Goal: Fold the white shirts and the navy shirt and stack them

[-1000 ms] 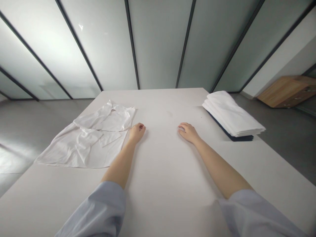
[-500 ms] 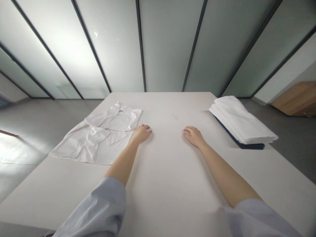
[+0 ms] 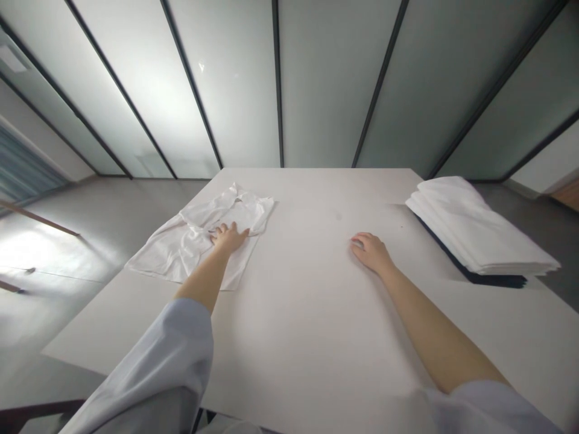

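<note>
A thin white garment (image 3: 165,248), shiny and creased, lies spread on the left side of the white table (image 3: 298,337). On its middle rests my left hand (image 3: 228,239), fingers spread out; whether they pinch any fabric does not show. My right hand (image 3: 371,251) is at the table's centre right, thumb and fingers loosely curved and apart, with nothing visible between them. Nearest to it on the right stands a stack of folded white cloths (image 3: 482,232).
Dark navy folded cloth (image 3: 502,279) lies under the white stack, near the table's right edge. Frosted glass panels (image 3: 325,84) with dark frames stand behind the table. A dark chair-like piece (image 3: 43,413) shows at lower left.
My left hand has moved left, from beside the white garment onto it, and its fingers have spread. My right hand stays about where it was on the table. The view has turned left.
</note>
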Motion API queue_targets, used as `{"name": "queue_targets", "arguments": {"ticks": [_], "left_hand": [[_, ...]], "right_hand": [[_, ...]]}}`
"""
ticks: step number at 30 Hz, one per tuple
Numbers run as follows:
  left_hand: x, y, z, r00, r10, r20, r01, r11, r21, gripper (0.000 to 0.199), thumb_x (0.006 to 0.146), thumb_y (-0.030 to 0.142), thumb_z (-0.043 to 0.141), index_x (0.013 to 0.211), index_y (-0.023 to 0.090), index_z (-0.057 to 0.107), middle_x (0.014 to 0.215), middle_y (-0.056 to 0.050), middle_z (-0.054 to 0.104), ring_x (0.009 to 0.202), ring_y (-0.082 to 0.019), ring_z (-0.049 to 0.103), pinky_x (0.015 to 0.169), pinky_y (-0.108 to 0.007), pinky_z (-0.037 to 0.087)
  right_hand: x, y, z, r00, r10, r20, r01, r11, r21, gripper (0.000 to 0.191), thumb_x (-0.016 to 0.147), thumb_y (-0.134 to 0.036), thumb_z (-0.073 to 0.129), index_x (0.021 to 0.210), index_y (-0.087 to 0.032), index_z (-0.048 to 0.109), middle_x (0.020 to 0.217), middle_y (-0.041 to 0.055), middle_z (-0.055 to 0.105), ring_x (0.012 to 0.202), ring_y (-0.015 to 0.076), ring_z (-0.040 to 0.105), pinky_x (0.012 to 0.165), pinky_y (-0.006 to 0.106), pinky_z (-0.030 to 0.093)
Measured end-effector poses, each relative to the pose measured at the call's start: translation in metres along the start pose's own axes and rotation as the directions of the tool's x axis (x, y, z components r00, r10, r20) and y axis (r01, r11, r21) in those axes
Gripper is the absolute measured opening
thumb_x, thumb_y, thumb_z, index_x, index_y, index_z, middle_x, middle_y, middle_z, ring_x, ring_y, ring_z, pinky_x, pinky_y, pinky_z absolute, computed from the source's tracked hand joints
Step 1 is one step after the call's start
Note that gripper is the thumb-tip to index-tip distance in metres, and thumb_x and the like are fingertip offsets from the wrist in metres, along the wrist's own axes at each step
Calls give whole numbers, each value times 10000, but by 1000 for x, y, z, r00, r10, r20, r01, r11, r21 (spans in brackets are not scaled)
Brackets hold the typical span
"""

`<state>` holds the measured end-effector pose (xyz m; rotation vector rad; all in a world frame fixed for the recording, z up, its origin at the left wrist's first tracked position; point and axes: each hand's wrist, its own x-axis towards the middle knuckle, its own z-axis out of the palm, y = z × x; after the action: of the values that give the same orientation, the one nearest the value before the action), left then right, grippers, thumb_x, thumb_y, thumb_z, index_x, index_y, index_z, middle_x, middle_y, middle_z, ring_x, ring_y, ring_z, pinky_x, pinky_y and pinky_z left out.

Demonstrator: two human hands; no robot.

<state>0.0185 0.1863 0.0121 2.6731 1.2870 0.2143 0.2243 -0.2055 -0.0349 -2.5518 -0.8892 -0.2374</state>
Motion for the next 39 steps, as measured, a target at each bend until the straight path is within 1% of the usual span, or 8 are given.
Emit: {"name": "queue_targets", "arguments": {"ticks": [6, 14, 18, 21, 24, 26, 30, 39], "left_hand": [[-15, 23, 22, 999, 54, 5, -54, 997, 51, 774, 869, 665, 348, 1476, 185, 372, 1539, -253, 279, 1411, -459, 220, 1056, -672, 185], [-69, 140, 34, 970, 214, 112, -220, 974, 45, 826, 874, 645, 363, 1478, 82, 341, 1515, -329, 257, 1375, -514, 246, 1003, -662, 269], [-94, 202, 34, 919, 326, 221, -316, 946, -78, 817, 850, 639, 423, 1391, 27, 427, 1444, -375, 336, 1314, -515, 359, 948, -606, 370], [-102, 226, 32, 806, 539, 245, -485, 839, -247, 640, 894, 566, 414, 1298, 81, 521, 1359, -283, 493, 1244, -388, 502, 980, -489, 409], [-100, 224, 31, 682, 723, 115, -628, 659, -414, 438, 934, 385, 419, 1271, 138, 551, 1301, -155, 581, 1175, -240, 572, 1004, -346, 422], [-95, 210, 29, 675, 738, -5, -662, 602, -445, 361, 926, 300, 430, 1217, 159, 590, 1234, -110, 622, 1098, -198, 605, 976, -306, 444], [-73, 164, 22, 739, 655, -156, -669, 688, -282, 344, 889, 314, 504, 1190, 193, 615, 1232, -97, 616, 1169, -246, 547, 1027, -374, 415], [-64, 103, 40, 872, 490, 13, -489, 868, 84, 597, 937, 524, 377, 1381, 134, 463, 1470, -183, 427, 1352, -328, 371, 1093, -464, 302]], "right_hand": [[1, -2, 1, 1000, 22, -21, -22, 1000, 2, 238, 834, -308, 530, 987, -228, 693, 1182, 85, 636, 1069, 275, 581, 958, 427, 437], [0, -6, 0, 999, 41, -33, -40, 999, 30, 247, 845, -315, 516, 1001, -219, 682, 1169, 90, 644, 1071, 277, 583, 959, 425, 437], [-1, -8, -6, 993, 55, -106, -43, 993, 112, 285, 845, -309, 496, 1042, -195, 666, 1120, 114, 654, 1036, 269, 595, 930, 400, 457], [-3, -13, -18, 978, 16, -206, 10, 992, 125, 268, 862, -297, 468, 1006, -186, 665, 1057, 125, 665, 1012, 268, 595, 921, 387, 451], [-6, -25, -26, 981, -60, -185, 77, 994, 84, 240, 886, -282, 448, 912, -195, 671, 936, 107, 676, 914, 246, 608, 854, 345, 456], [-7, -33, -27, 991, -98, -87, 102, 994, 38, 240, 894, -278, 454, 886, -188, 677, 901, 95, 673, 870, 229, 607, 809, 320, 452], [-7, -43, -20, 982, -158, 103, 165, 984, -70, 278, 889, -320, 528, 1032, -149, 694, 1021, 120, 652, 961, 240, 591, 878, 328, 429], [-10, -38, -6, 979, -108, 172, 135, 979, -155, 480, 904, -377, 538, 1327, -150, 559, 1443, 151, 453, 1332, 284, 401, 1077, 397, 336]]}}
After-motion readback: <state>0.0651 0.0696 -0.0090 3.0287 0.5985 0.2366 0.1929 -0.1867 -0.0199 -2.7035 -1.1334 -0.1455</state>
